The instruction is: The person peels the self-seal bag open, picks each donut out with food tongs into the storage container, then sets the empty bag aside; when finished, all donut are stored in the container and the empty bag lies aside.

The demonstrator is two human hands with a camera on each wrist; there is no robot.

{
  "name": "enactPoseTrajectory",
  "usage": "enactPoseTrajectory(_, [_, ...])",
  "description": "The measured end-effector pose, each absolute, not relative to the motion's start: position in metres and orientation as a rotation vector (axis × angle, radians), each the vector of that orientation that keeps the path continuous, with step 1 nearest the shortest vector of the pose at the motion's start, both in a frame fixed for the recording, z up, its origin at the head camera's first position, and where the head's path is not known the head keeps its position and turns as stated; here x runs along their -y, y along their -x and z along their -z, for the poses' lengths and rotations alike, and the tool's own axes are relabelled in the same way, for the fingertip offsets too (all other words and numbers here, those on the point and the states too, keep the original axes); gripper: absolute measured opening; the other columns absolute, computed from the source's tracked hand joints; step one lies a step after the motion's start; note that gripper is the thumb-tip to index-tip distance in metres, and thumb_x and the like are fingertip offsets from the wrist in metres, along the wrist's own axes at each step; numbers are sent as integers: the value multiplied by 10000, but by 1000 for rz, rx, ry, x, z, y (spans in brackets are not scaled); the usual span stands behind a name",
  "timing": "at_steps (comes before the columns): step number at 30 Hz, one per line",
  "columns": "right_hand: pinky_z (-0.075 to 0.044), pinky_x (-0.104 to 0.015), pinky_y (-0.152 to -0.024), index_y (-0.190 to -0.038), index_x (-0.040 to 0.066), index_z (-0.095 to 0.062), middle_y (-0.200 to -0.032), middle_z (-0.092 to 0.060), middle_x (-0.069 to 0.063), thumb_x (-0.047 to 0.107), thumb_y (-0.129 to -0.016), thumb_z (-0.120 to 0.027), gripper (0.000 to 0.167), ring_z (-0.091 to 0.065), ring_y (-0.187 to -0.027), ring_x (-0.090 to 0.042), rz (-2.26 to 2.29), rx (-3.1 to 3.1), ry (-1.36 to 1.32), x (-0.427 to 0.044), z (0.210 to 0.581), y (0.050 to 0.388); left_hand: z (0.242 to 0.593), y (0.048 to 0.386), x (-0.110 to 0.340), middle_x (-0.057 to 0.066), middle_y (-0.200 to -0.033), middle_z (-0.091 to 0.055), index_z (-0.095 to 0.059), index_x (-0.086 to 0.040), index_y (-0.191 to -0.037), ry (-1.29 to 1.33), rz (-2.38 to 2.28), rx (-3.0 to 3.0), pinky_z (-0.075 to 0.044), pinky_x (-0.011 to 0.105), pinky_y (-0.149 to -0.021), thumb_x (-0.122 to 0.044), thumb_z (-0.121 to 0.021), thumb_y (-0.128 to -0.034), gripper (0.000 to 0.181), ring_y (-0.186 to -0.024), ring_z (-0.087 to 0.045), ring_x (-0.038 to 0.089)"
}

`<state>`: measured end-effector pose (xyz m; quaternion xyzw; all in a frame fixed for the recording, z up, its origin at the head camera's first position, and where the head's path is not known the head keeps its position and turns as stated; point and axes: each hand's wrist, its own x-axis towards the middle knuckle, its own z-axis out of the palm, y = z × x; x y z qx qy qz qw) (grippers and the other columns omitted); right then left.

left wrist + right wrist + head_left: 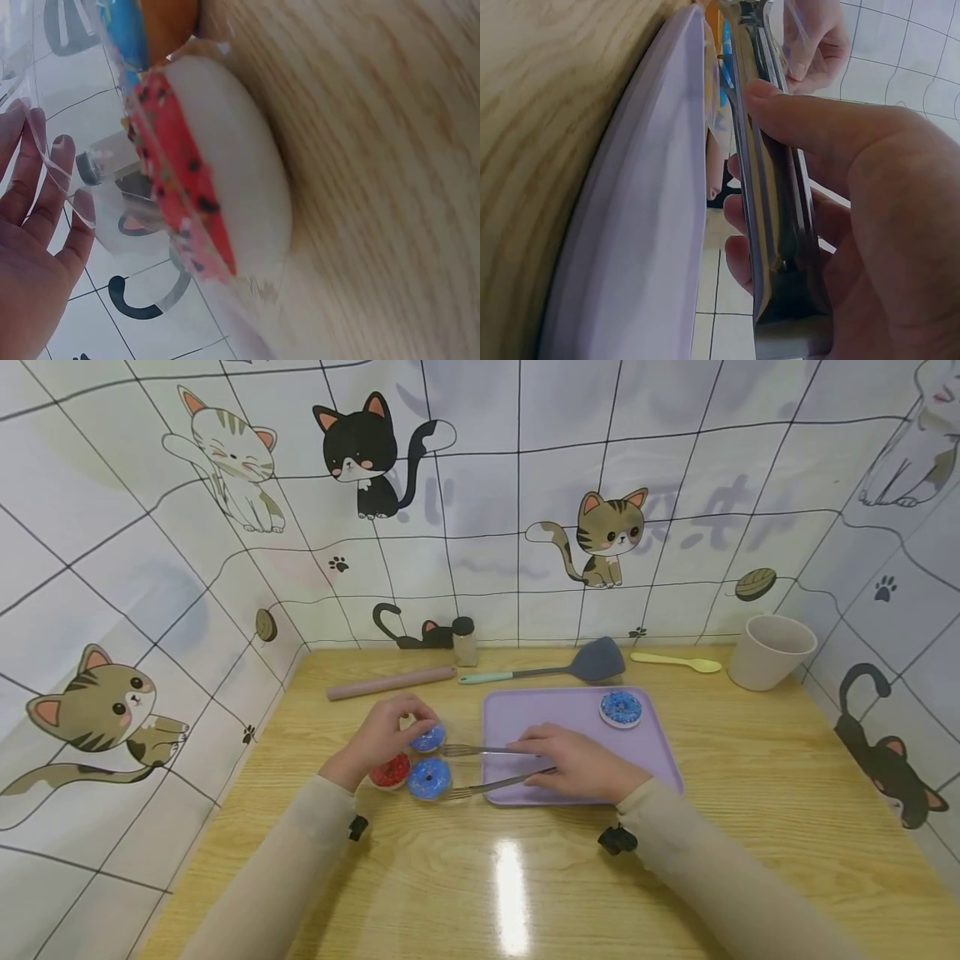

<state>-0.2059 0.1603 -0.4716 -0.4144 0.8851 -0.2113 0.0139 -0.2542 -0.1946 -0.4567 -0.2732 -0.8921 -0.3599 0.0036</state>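
Note:
My left hand [390, 735] pinches the edge of a clear plastic bag [56, 161], its fingers curved behind the film. Inside or under this film lie a red-topped donut [390, 771] [187, 169] and two blue ones, one [429, 778] nearer me, the other [428, 739] partly beneath the fingers. Metal tongs [495, 783] [769, 187] are gripped in my right hand [573, 762] [885, 187] over the lilac tray [652, 768] [641, 195]. Their two fork-like ends stand apart, just right of the blue donuts. Another blue donut [621, 709] rests on the tray's far right.
Along the back lie a brown rolling pin [392, 683], a spatula [597, 660] and a yellow spoon [675, 661]. A small dark-capped jar [465, 643] stands near the wall, and a pale cup [768, 653] stands in the back right corner.

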Motion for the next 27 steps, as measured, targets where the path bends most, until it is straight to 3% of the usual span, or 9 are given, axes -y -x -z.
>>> enactPoseTrajectory(6, [-537,-388,-1030,-1444,184,-617,-1321,-649,6,337,-953,-760,534,-600,-1216,-162,678,-2749,1289,-152,472,202,455,254,193,-61,-1013,-723,-782,-130,-1047,850,1109,2805,-521,524,-905,-235,-704,-997,140,-978,-644,155])
enactPoseTrajectory(27, [-569,-387,-925,-1433,148,-627,-1247,-654,-27,280,-969,-744,497,-626,-1115,-166,596,-2911,1270,-166,470,195,455,254,200,-47,-1001,-725,-780,-121,-1057,773,1041,2828,-501,407,-857,-215,-706,-998,133,-939,-641,149])
